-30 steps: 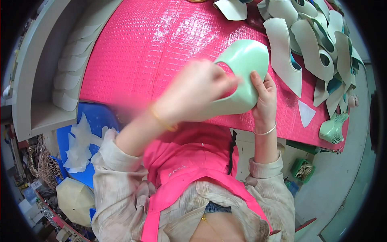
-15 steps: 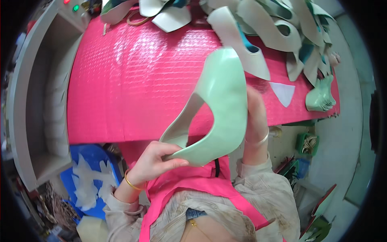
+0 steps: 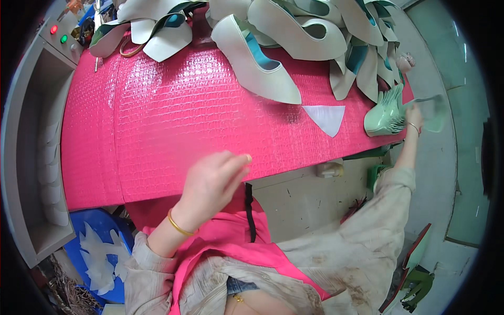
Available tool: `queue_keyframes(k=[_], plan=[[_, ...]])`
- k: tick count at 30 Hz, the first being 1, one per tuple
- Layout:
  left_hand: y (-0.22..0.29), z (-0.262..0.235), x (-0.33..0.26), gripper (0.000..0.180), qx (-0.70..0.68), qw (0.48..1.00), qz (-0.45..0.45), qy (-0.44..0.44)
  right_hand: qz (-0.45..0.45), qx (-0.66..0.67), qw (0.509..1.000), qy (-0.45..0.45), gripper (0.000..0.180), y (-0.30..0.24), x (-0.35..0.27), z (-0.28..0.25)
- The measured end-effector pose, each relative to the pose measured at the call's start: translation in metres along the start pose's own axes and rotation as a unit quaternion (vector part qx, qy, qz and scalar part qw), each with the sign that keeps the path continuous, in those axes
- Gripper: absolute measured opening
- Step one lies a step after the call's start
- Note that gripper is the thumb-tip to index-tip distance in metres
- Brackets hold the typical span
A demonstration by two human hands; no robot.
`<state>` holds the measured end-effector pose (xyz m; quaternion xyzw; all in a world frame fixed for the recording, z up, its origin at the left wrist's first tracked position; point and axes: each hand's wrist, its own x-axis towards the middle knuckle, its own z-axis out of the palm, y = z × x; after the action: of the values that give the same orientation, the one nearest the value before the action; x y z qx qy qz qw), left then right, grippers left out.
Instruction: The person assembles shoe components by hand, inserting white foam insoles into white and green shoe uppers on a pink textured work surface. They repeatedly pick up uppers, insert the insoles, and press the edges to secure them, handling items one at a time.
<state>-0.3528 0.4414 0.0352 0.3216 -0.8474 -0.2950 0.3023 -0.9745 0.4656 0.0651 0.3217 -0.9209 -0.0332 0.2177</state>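
My right hand [image 3: 415,114] reaches far to the right, past the end of the pink table [image 3: 173,121]. It grips a mint green shoe upper [image 3: 434,111], blurred by motion, beside a stack of mint green uppers [image 3: 386,113] at the table's right end. My left hand [image 3: 212,181] hovers over the table's front edge, holding nothing, its fingers loosely curved and the thumb close to the forefinger. A small white triangular piece [image 3: 325,118] lies on the pink surface left of the stack.
Several cream shoe uppers with teal lining [image 3: 257,63] are piled along the table's far edge. A grey cabinet [image 3: 31,157] with red and green buttons stands at the left. Below it sits a blue bin [image 3: 102,247] of white scraps.
The green upper, held in both hands in front of me, has gone to the far right in my right hand alone. My left hand let go and stayed near the front edge.
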Motion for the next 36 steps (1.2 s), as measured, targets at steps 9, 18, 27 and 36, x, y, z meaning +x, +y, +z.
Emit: queue_keyframes(k=[9, 18, 27, 36], plan=[[-0.016, 0.001, 0.012, 0.024, 0.038, 0.987, -0.042, -0.148, -0.011, 0.396, 0.861, -0.319, 0.052, 0.046, 0.047, 0.099], [-0.102, -0.045, 0.222, 0.039, 0.091, 0.976, 0.193, 0.048, -0.395, 0.479, 0.784, 0.004, 0.055, -0.371, -0.202, -0.139], [-0.157, -0.023, 0.267, 0.046, 0.377, 0.911, 0.011, -0.166, -0.285, 0.637, 0.616, -0.366, 0.021, -0.333, -0.255, -0.169], [-0.116, -0.038, 0.15, 0.049, -0.083, 0.965, -0.127, -0.215, -0.728, 0.46, 0.44, -0.252, 0.007, -0.316, -0.32, -0.168]])
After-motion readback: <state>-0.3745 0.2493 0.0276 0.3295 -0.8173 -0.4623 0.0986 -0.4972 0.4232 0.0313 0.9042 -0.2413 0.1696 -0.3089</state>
